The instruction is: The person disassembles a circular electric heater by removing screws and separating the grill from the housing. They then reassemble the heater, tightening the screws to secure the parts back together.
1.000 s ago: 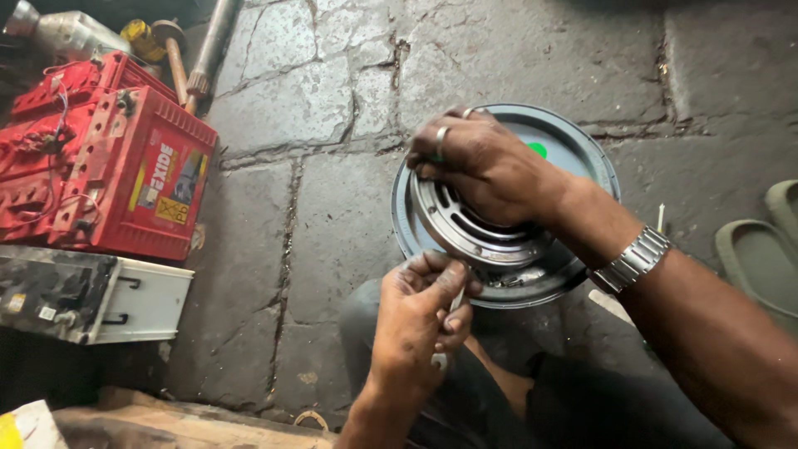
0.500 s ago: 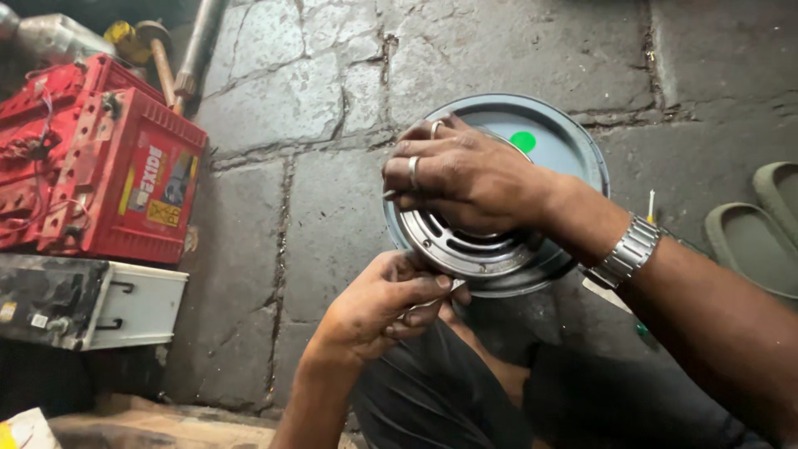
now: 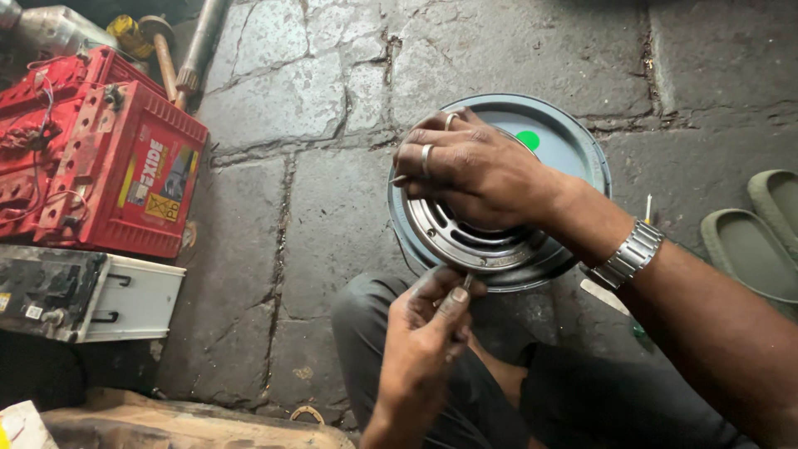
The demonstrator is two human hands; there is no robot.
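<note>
right hand (image 3: pixel 478 170) clamps the round metal pulley (image 3: pixel 499 241) over the knee; left hand (image 3: pixel 428 320) pinches a thin tool (image 3: pixel 465 284) at its rim. slack grip may let the tool slip.

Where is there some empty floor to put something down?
Bare stone floor lies between the red battery and the round metal disc, and more behind the disc, toward the top right. It is crowded on the left by the batteries, and low down where the left hand and right hand work over the knees.

Ribbed shiny metal pulley (image 3: pixel 490 241) — rough stone floor (image 3: pixel 316 108)
</note>
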